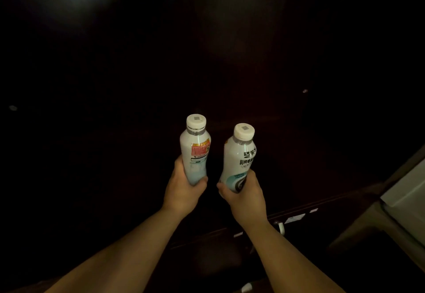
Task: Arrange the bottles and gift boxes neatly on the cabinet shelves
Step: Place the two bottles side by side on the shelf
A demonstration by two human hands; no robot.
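Observation:
I hold two white plastic bottles with white caps upright in front of a very dark cabinet. My left hand (184, 189) grips the base of the left bottle (195, 147), which carries a red label. My right hand (243, 191) grips the base of the right bottle (240, 154), marked with dark printed characters and a black swirl. The bottles stand close together without touching. The cabinet shelves are lost in darkness, and no gift boxes show.
A dark shelf or ledge edge (296, 218) with small white tags runs along the lower right. A pale surface with a light frame (404, 203) rises at the right edge. Two small bright specks, one at the far left (13, 108) and one at the right (305, 91), glint on the dark panels.

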